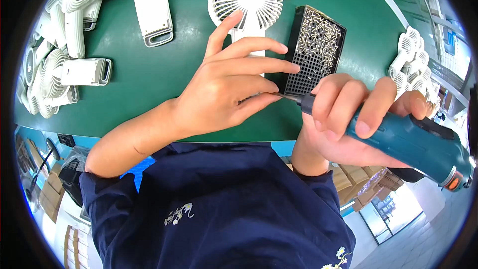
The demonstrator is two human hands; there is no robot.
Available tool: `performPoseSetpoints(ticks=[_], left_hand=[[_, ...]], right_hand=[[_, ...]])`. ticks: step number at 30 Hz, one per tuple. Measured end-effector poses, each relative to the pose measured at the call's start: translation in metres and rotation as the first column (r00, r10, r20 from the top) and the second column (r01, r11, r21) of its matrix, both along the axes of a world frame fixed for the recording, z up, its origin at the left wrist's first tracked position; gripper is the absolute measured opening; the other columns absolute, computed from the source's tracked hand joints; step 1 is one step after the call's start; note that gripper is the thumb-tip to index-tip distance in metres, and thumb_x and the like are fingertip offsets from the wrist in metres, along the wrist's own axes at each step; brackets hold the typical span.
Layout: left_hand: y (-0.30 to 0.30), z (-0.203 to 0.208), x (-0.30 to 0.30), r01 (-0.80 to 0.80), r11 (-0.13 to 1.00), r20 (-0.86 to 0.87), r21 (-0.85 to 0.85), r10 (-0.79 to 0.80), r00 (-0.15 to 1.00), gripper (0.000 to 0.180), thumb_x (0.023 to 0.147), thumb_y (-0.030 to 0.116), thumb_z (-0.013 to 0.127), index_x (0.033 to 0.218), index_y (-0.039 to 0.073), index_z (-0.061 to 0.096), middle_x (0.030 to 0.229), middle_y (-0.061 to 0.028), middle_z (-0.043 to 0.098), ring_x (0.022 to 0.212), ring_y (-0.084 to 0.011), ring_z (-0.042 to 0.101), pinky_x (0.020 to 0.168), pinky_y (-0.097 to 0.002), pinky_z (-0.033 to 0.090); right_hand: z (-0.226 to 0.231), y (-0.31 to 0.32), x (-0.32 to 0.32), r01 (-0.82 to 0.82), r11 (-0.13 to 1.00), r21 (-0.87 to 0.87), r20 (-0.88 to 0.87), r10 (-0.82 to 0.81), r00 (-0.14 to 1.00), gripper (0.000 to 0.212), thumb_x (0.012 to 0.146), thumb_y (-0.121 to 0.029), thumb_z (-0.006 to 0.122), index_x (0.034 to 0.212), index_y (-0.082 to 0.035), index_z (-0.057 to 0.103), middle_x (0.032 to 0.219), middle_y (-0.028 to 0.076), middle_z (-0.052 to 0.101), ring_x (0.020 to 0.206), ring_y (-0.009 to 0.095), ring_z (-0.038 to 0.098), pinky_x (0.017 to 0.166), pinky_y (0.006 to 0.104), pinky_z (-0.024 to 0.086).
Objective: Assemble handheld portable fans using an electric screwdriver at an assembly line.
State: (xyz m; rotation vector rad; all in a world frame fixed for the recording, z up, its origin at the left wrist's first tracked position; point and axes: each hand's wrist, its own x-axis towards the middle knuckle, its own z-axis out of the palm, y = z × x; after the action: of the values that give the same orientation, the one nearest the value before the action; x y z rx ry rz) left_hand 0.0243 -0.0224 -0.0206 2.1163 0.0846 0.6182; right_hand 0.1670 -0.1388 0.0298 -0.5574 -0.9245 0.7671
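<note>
My right hand point(343, 114) is wrapped round a teal electric screwdriver point(403, 137), its dark nose and thin bit pointing left. At the bit's tip, the thumb and forefinger of my left hand point(219, 84) are pinched together, the other fingers stretched out. Whatever sits in that pinch is too small to make out. Just beyond my left hand lies a white handheld fan point(251, 0) with a round slotted grille, its handle partly covered by my fingers. A black screw tray point(297, 32) full of small silvery screws lies right of the fan; its near part shows a grid of holes.
Several white fans point(52, 77) are heaped at the left of the green table point(194, 114). White fan handles point(151, 5) with grey loops lie along the far side. Another pile of fans point(411, 57) is at the far right. Cardboard boxes point(356, 179) stand below on the right.
</note>
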Motion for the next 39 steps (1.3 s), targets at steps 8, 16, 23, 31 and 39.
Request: performPoseSetpoints(ticks=[8,16,23,31,39], left_hand=[[0.009,0.016,-0.025,-0.023,0.960,-0.109,0.280,0.055,0.993,0.058,0.063,0.034,0.081,0.115,0.010,0.068,0.134,-0.0113,0.054,0.122,-0.0349,0.046,0.105,-0.0506,0.035],[0.004,0.008,-0.027,-0.047,0.979,-0.195,0.198,0.087,0.977,0.054,0.058,0.017,0.083,0.110,0.012,0.069,0.130,-0.0075,0.056,0.115,-0.0340,0.047,0.096,-0.0432,0.041],[0.003,0.006,-0.030,-0.067,0.981,-0.184,0.183,0.101,0.978,0.055,0.057,0.016,0.083,0.110,0.012,0.069,0.130,-0.0074,0.056,0.114,-0.0343,0.047,0.095,-0.0433,0.042],[0.002,0.004,-0.029,-0.074,0.980,-0.160,0.184,0.104,0.982,0.054,0.057,0.016,0.082,0.109,0.012,0.069,0.130,-0.0078,0.056,0.114,-0.0345,0.047,0.095,-0.0433,0.042],[0.002,0.006,-0.028,-0.073,0.981,-0.175,0.181,0.105,0.979,0.054,0.056,0.016,0.083,0.108,0.011,0.069,0.129,-0.0074,0.056,0.115,-0.0342,0.047,0.095,-0.0433,0.042]], right_hand=[[0.004,-0.014,-0.021,0.168,0.985,-0.029,0.069,-0.165,0.984,0.060,0.092,-0.061,0.048,0.132,-0.016,0.047,0.079,0.004,0.050,0.047,0.016,0.042,0.041,0.0300,0.035],[0.000,-0.015,-0.036,0.252,0.967,-0.037,0.177,-0.242,0.954,0.060,0.092,-0.062,0.048,0.132,-0.017,0.048,0.077,0.004,0.050,0.045,0.015,0.039,0.040,0.0289,0.033],[0.000,-0.017,-0.038,0.244,0.966,-0.085,0.240,-0.218,0.946,0.064,0.090,-0.064,0.049,0.134,-0.017,0.046,0.079,0.007,0.050,0.047,0.018,0.043,0.043,0.0321,0.034],[-0.006,-0.013,-0.044,0.258,0.964,-0.067,0.259,-0.232,0.938,0.063,0.091,-0.062,0.049,0.135,-0.017,0.045,0.080,0.008,0.050,0.050,0.020,0.046,0.045,0.0327,0.035],[-0.003,-0.022,-0.038,0.335,0.942,-0.005,0.166,-0.330,0.929,0.063,0.090,-0.064,0.050,0.131,-0.016,0.049,0.077,0.004,0.051,0.047,0.015,0.044,0.044,0.0286,0.034]])
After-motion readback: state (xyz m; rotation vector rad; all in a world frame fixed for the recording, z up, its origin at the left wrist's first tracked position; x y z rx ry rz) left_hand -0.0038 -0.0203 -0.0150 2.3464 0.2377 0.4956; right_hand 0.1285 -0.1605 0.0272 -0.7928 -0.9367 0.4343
